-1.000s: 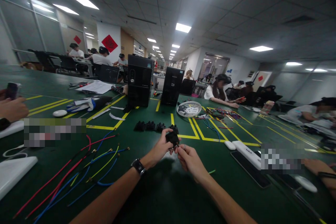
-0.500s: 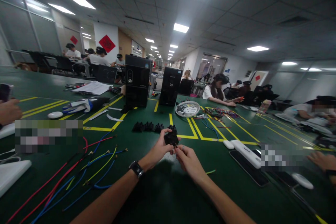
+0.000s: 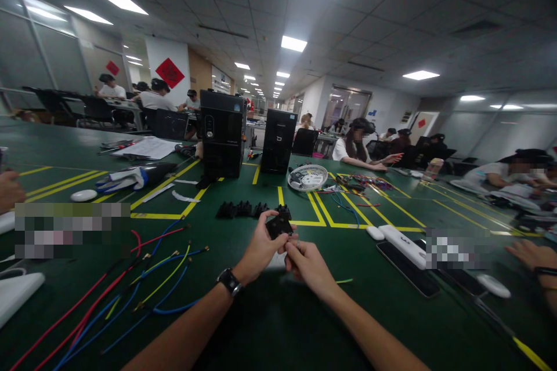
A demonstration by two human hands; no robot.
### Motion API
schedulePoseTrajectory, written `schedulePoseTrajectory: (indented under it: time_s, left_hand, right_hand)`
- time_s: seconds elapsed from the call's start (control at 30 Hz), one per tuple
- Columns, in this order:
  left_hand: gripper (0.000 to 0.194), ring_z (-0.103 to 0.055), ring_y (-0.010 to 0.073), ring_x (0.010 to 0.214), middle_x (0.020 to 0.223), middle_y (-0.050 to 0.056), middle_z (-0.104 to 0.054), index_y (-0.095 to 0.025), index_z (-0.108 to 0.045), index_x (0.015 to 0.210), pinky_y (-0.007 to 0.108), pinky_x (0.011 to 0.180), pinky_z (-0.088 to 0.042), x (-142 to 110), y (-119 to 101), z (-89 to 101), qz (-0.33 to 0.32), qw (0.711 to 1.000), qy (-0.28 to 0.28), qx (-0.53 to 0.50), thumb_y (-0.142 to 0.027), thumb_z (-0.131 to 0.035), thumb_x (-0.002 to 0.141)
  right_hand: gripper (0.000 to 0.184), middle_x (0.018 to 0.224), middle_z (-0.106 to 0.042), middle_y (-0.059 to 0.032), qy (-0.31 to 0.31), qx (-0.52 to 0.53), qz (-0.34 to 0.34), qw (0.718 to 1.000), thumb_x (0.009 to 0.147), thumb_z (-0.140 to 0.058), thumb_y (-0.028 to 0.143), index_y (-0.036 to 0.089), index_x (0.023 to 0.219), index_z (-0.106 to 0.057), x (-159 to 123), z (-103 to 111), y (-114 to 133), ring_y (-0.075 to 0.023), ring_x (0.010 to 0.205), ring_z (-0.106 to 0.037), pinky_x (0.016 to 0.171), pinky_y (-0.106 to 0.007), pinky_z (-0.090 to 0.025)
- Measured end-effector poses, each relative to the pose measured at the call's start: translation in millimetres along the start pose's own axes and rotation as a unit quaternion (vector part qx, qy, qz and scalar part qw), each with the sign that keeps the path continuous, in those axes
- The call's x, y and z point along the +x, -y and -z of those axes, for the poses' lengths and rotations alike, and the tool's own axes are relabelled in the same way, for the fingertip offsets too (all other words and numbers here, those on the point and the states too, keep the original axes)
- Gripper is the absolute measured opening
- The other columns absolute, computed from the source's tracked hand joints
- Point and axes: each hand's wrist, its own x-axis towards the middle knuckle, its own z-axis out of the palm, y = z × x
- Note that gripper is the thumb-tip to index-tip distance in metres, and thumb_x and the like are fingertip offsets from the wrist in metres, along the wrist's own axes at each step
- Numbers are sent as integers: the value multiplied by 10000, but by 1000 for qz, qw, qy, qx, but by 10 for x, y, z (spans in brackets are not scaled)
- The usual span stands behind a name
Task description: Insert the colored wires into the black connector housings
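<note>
The black block [image 3: 279, 226] sits clamped in my left hand [image 3: 261, 243]; my right hand [image 3: 308, 264] is bunched just below its lower edge, perhaps pinching something too small to tell.

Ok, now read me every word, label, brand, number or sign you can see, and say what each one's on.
"3", or a mark shaped like it: white oblong device.
Left black tower: lettering, too small to read.
Right black tower: logo and label, too small to read.
Large red diamond sign on the pillar: its character is too blurred to read.
</note>
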Motion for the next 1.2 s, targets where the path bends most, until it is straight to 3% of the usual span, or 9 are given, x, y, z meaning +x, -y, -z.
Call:
schedulePoseTrajectory:
  time_s: [0.23,0.5,0.73,0.87,1.0,1.1,1.2]
  left_hand:
    - [523,-675,225,845,1059,127,-636,-211,-344,1165,331,709,-533,-13,-38,-36,-11,999,-2,38,-196,-647,739]
    - [515,-668,211,867,1094,122,-618,-203,-399,1172,363,797,-518,4,-107,55,-20,995,46,82,-183,-653,724]
    - [484,-654,204,864,1014,96,-651,-204,-433,1162,345,786,-513,-35,-46,-21,-20,998,-9,66,-191,-651,731]
    - [534,-642,215,923,1048,107,-648,-201,-422,1186,356,836,-493,-25,-40,12,-17,999,-7,48,-238,-688,724]
    - [487,-656,216,818,981,105,-657,-195,-433,1198,371,747,-508,40,-29,61,20,999,10,-31,-450,-573,808]
    - [447,-651,199,707,837,63,-658,-193,-485,1137,334,658,-501,98,19,21,-8,996,-37,-81,-529,-460,843]
    - [417,-622,170,622,718,43,-627,-144,-577,959,281,594,-472,135,61,-40,-43,993,-82,-77,-517,-428,846]
  right_hand:
    - [417,441,-338,90,19,35,10,999,846,-482,539,151,713,-557,27,40,-51,-41,343,-238,352,-178,-183]
    - [440,431,-367,96,28,61,-11,998,812,-513,570,141,749,-588,7,28,-4,-41,317,-253,341,-188,-186]
    - [441,402,-362,90,13,54,-24,998,803,-514,573,154,667,-547,5,13,-1,-42,303,-235,337,-200,-143]
    - [442,401,-333,101,3,62,-25,998,803,-514,585,168,656,-512,29,33,-29,-39,307,-219,340,-195,-141]
    - [434,385,-318,109,18,104,-10,994,814,-505,585,175,672,-498,36,35,-25,-41,305,-209,336,-189,-166]
    - [423,387,-316,111,41,134,-7,990,821,-505,572,174,678,-498,18,-20,-1,-40,312,-201,336,-186,-174]
    - [423,401,-327,106,63,132,-10,989,820,-509,567,168,678,-506,-7,-93,27,-39,319,-207,337,-188,-174]
